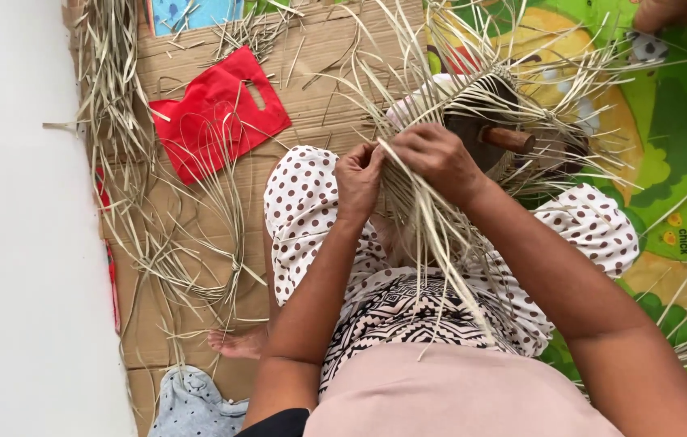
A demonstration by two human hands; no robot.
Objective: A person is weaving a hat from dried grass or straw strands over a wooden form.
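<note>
A: Head view, go. Hands?

B: Left hand [359, 176] is curled, fingertips pinched on a few pale straw strips [428, 226] at the centre of the frame. Right hand [439, 158] just beside it, fingers bent down and pressed onto the same strips, thumb side touching the left hand's fingers.

A: Where's the work sitting?

B: On the person's lap, above the knees. Strips fan down from the hands over the polka-dot cloth [303, 202] toward the torso. Behind the hands is a half-woven straw piece [489, 93] with loose ends sticking out all round. It looks wrapped over a dark form with a brown wooden handle [509, 139] poking out to the right.

A: Is the right hand gripping or just pressing?

B: Can't tell fully, fingertips are hidden in the straw. Closed on the strips, not spread.

A: Surroundings?

B: Flat cardboard [319, 48] on the floor, a red bag [218, 113] lying on it left of the knees. More loose straw bundles [116, 105] along the white wall [19, 243]. Bare foot [238, 344] lower left, near a grey dotted cloth [189, 405]. Colourful play mat [675, 121] on the right.
</note>
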